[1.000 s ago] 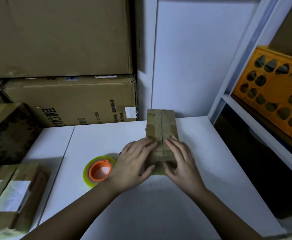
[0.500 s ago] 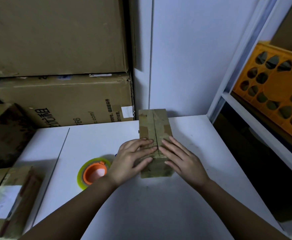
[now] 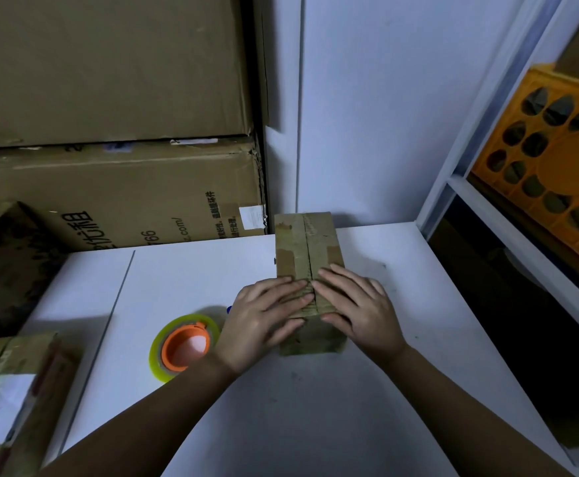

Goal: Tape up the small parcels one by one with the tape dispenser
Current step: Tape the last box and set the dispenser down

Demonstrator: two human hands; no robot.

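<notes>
A small brown cardboard parcel (image 3: 307, 246) lies lengthwise on the white table (image 3: 315, 401), its two top flaps meeting at a centre seam. My left hand (image 3: 264, 315) lies flat on the left flap near the parcel's near end, fingers straight. My right hand (image 3: 356, 304) presses flat on the right flap, fingertips at the seam. The tape dispenser (image 3: 184, 346), an orange hub inside a yellowish roll, lies flat on the table just left of my left wrist; neither hand touches it.
Large cardboard boxes (image 3: 119, 194) are stacked at the back left. Another parcel with a white label (image 3: 9, 397) sits at the near left edge. A white shelf frame (image 3: 480, 201) with an orange crate (image 3: 556, 160) stands to the right.
Both hands slid a little farther along the flaps, away from the parcel's near end. The parcel and tape dispenser stayed in place.
</notes>
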